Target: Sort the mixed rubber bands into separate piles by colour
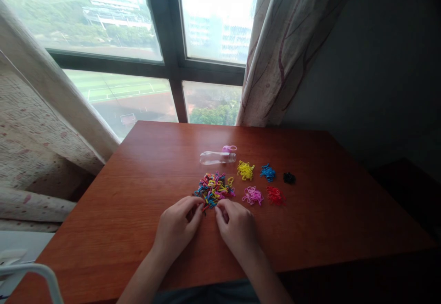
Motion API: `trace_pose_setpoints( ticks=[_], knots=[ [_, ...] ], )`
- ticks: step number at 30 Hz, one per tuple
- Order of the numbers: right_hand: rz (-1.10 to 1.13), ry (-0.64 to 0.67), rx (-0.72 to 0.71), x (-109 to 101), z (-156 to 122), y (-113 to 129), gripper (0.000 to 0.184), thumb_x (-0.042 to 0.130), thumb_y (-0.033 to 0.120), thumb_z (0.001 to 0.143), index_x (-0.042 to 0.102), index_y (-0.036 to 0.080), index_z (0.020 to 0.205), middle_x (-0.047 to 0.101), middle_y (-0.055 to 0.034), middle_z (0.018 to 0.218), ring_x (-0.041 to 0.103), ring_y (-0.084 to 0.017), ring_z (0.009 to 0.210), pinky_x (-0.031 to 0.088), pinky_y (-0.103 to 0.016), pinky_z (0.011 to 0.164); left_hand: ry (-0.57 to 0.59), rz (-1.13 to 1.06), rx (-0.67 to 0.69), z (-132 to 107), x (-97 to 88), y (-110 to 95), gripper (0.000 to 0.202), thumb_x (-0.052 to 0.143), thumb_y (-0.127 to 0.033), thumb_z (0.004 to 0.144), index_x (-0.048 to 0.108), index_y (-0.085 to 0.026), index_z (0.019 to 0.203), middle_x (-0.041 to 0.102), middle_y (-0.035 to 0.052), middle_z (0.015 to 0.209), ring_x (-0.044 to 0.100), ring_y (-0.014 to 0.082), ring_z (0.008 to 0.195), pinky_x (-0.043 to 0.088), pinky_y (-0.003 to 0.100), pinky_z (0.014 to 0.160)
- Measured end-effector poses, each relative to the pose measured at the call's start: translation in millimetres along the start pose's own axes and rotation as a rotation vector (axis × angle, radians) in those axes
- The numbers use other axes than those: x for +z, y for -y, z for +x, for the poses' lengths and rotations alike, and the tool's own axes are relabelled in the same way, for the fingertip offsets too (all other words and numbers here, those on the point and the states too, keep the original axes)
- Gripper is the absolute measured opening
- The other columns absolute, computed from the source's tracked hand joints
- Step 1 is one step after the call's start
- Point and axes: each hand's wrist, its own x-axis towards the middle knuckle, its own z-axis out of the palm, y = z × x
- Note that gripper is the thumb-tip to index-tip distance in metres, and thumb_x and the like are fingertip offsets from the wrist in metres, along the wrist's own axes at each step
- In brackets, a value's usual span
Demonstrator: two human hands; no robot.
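- The mixed band pile lies just ahead, touching both hands' fingertips.
- Fingers of left hand and right hand curl narrow; any pinched band cannot be told.

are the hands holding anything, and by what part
Cannot tell: left hand and right hand fingertips are at the near edge of the mixed pile of small coloured elastic bands.

Light source: daylight through the window in the upper left and centre, blown out white at the top.
Worktop: evenly lit, soft sheen, faint shadows.
Right side: wall dim, murky.
Edges: wide-angle bending; slightly soft overall.
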Motion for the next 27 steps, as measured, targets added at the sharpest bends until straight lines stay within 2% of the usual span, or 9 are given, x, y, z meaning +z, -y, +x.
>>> trace_pose_setpoints(
  ticks=[6,11,15,18,22,27],
  knots=[
    [0.143,-0.038,0.021,-7,-9,-5,0.014,0.052,0.021,0.091,0.064,0.021,0.084,0.066,0.0005,0.071,0.061,-0.015,0.064,0.038,-0.022,0.063,0.008,-0.005,0.003,0,-0.8,0,0.015,0.053,-0.023,0.089,0.068,-0.022,0.093,0.074,0.0024,0.088,0.068,0.017,0.079,0.051,0.026,0.07],
    [0.127,-0.145,0.068,-38,-8,-31,0.02,0.05,0.028,0.093,0.065,0.021,0.083,0.065,0.0002,0.067,0.06,-0.014,0.059,0.039,-0.022,0.059,0.016,0.002,0.002,-1,-0.7,1,0.015,0.053,-0.024,0.09,0.067,-0.023,0.094,0.073,0.0016,0.088,0.068,0.0162,0.076,0.05,0.025,0.068],
    [-0.049,-0.256,0.129,-74,11,-75,0.022,0.053,0.036,0.091,0.067,0.021,0.085,0.065,-0.0003,0.066,0.06,-0.015,0.058,0.039,-0.024,0.059,0.019,0.015,0.01,-1,0.0,1,0.014,0.053,-0.025,0.09,0.067,-0.023,0.094,0.073,0.0016,0.088,0.068,0.0167,0.078,0.05,0.025,0.069],
    [-0.177,-0.265,0.175,-94,31,-108,0.024,0.052,0.038,0.089,0.067,0.021,0.082,0.064,-0.0008,0.063,0.059,-0.015,0.056,0.036,-0.025,0.056,0.023,0.019,0.012,-1,0.6,2,0.014,0.053,-0.025,0.09,0.066,-0.024,0.093,0.072,0.0014,0.089,0.068,0.017,0.079,0.05,0.025,0.07],
    [-0.261,-0.224,0.206,-102,58,-136,0.024,0.051,0.037,0.087,0.067,0.021,0.08,0.063,-0.0008,0.061,0.058,-0.015,0.056,0.034,-0.025,0.054,0.025,0.016,0.008,-1,0.6,2,0.015,0.052,-0.025,0.09,0.066,-0.024,0.094,0.072,0.0013,0.088,0.068,0.0166,0.078,0.05,0.025,0.069],
    [-0.288,-0.176,0.176,-99,78,-144,0.021,0.052,0.033,0.085,0.068,0.022,0.08,0.065,-0.0014,0.064,0.057,-0.015,0.057,0.031,-0.025,0.054,0.028,0.02,0.007,-1,-0.6,1,0.016,0.052,-0.024,0.09,0.067,-0.024,0.095,0.072,0.0015,0.088,0.067,0.0164,0.076,0.05,0.025,0.068]
  ],
)
